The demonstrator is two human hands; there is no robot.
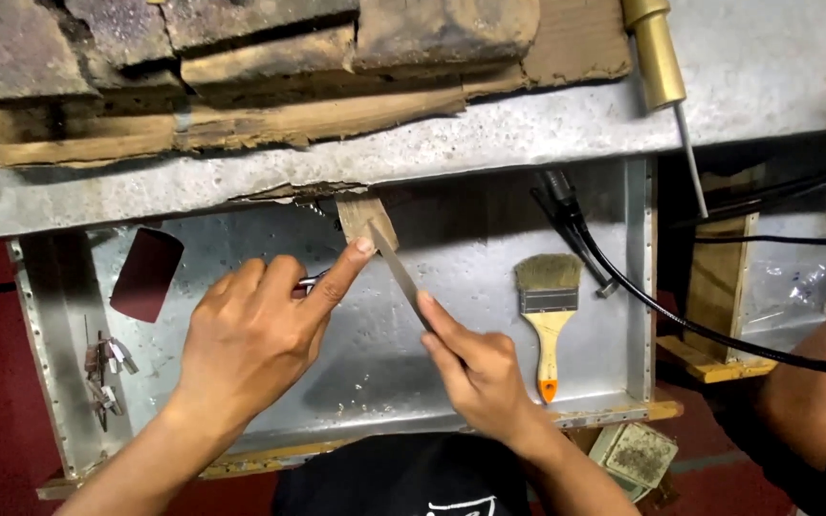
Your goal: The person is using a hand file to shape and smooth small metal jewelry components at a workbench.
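My right hand (478, 368) grips a flat metal file (396, 269) whose tip rests against a small wooden block (365, 216) under the edge of a metal bench top. My left hand (255, 330) holds a small metal piece at its fingers, and its index finger presses on the tip of the file by the block. Both hands hover over a shallow metal tray (489, 277).
A paintbrush (548, 311) with a wooden handle lies in the tray, right of my hands. A black cable (681, 320) runs across the right. Dark red sandpaper (147, 273) and small bits (105, 368) lie at the left. Another person's arm (819, 382) is at the far right.
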